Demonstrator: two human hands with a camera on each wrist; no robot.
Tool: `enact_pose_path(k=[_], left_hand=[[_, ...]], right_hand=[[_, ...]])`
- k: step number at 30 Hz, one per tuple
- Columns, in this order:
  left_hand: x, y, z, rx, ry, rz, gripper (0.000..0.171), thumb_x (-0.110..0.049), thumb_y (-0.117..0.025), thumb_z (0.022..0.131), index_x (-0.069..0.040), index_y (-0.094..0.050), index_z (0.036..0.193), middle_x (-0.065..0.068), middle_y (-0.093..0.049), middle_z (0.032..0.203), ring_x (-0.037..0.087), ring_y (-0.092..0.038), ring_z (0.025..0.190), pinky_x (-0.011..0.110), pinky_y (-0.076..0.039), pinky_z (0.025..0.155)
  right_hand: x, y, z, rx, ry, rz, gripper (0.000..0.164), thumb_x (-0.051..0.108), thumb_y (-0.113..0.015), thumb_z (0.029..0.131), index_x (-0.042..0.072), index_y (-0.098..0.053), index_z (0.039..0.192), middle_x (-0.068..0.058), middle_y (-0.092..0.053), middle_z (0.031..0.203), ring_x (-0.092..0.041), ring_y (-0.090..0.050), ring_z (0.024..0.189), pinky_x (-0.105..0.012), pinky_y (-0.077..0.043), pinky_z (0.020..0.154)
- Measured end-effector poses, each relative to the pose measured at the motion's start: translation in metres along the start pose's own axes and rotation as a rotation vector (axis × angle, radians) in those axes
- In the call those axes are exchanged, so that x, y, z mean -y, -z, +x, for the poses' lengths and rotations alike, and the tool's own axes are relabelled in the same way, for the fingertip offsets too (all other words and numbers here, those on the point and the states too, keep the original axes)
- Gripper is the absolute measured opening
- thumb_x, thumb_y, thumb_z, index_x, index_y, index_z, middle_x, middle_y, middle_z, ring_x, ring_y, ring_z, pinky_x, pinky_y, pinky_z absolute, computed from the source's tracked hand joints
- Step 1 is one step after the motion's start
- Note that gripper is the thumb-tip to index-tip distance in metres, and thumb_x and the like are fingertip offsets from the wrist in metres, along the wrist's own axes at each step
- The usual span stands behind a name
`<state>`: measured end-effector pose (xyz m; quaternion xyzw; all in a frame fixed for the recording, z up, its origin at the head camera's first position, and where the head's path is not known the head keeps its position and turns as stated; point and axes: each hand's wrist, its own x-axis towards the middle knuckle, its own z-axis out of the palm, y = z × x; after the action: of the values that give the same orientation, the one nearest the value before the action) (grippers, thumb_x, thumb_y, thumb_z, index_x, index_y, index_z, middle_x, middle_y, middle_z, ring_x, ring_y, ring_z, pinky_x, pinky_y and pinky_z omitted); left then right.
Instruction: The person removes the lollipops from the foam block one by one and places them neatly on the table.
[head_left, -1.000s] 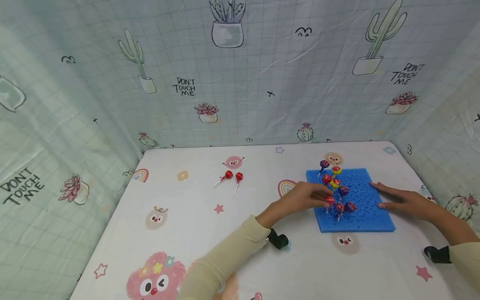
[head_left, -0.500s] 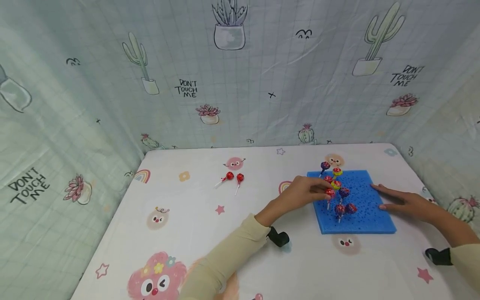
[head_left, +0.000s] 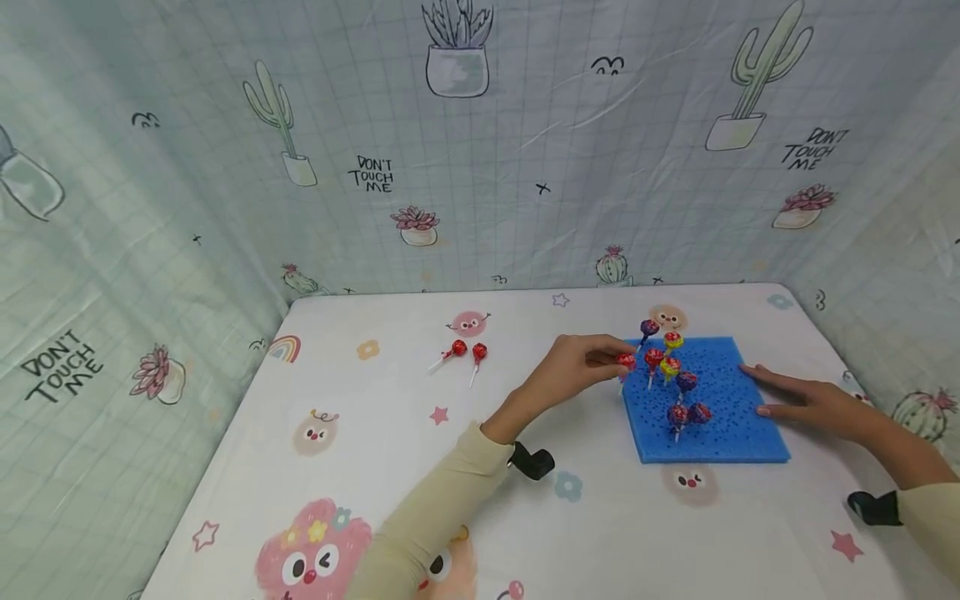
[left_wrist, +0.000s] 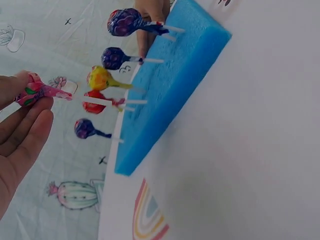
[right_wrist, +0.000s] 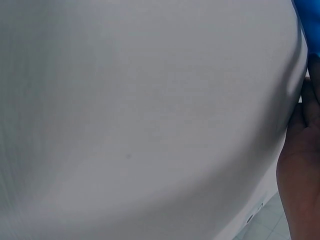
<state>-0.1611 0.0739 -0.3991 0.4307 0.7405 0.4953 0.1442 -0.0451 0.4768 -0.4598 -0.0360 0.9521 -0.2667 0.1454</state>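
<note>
My left hand [head_left: 576, 368] pinches a red-pink lollipop [left_wrist: 31, 91] by its wrapped head, at the left edge of the blue foam board [head_left: 723, 442]. In the left wrist view the lollipop's white stick points toward the board and its end is free of the foam. Several other lollipops stand in the board by their sticks: a yellow one [head_left: 670, 367], a red one [head_left: 654, 358], a dark purple one [head_left: 649, 328] and more. My right hand [head_left: 817, 406] rests against the board's right edge with its fingers extended.
Two red lollipops [head_left: 479, 353] lie on the white patterned table [head_left: 390, 517] at the back, left of the board. A cactus-print cloth [head_left: 495, 225] hangs behind the table and along its sides.
My left hand has moved left and slightly back with the red-pink lollipop, from over the board's standing lollipops to its left edge. The right hand has stayed in place.
</note>
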Motion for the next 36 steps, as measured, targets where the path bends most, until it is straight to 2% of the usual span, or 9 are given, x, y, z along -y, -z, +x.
enact_pose_path(k=[4,10,21,32,36], left_hand=[[0.004,0.012,-0.009,-0.040,0.029,0.046,0.030,-0.018,-0.069,0.098,-0.010,-0.070,0.128,-0.001,-0.073,0.117,-0.003,-0.068,0.096,0.014,-0.054,0.085],[0.013,0.030,-0.021,-0.099,0.038,0.070,0.031,-0.015,-0.070,0.098,-0.005,-0.069,0.127,0.006,-0.074,0.116,0.006,-0.071,0.099,0.016,-0.054,0.088],[0.024,0.063,-0.042,-0.192,0.127,0.042,0.033,-0.006,-0.076,0.091,-0.004,-0.070,0.124,0.009,-0.074,0.114,0.017,-0.072,0.101,0.023,-0.057,0.087],[0.040,0.098,-0.059,-0.333,0.134,0.149,0.032,-0.008,-0.074,0.093,-0.002,-0.070,0.125,0.011,-0.073,0.113,0.021,-0.073,0.098,0.027,-0.059,0.085],[0.043,0.110,-0.065,-0.355,0.154,0.164,0.031,-0.010,-0.073,0.094,-0.004,-0.071,0.125,0.010,-0.074,0.113,0.021,-0.073,0.097,0.029,-0.060,0.084]], right_hand=[[0.000,0.000,0.000,0.005,-0.006,0.001,0.081,0.038,-0.068,0.098,0.015,-0.024,0.162,-0.038,-0.023,0.157,-0.071,-0.022,0.134,-0.084,-0.025,0.094],[-0.003,0.001,0.002,0.011,-0.015,0.007,0.081,0.038,-0.067,0.098,0.014,-0.023,0.161,-0.039,-0.021,0.157,-0.071,-0.020,0.135,-0.085,-0.023,0.094],[-0.007,0.004,0.009,0.006,0.005,0.001,0.081,0.037,-0.068,0.097,0.012,-0.025,0.161,-0.040,-0.023,0.156,-0.069,-0.022,0.135,-0.084,-0.024,0.095],[-0.006,0.006,0.010,0.017,-0.004,-0.004,0.082,0.039,-0.068,0.097,0.013,-0.024,0.161,-0.039,-0.022,0.156,-0.069,-0.020,0.136,-0.085,-0.022,0.096],[-0.005,0.007,0.010,0.021,-0.007,0.008,0.082,0.039,-0.068,0.097,0.013,-0.024,0.161,-0.040,-0.021,0.156,-0.069,-0.018,0.137,-0.086,-0.021,0.096]])
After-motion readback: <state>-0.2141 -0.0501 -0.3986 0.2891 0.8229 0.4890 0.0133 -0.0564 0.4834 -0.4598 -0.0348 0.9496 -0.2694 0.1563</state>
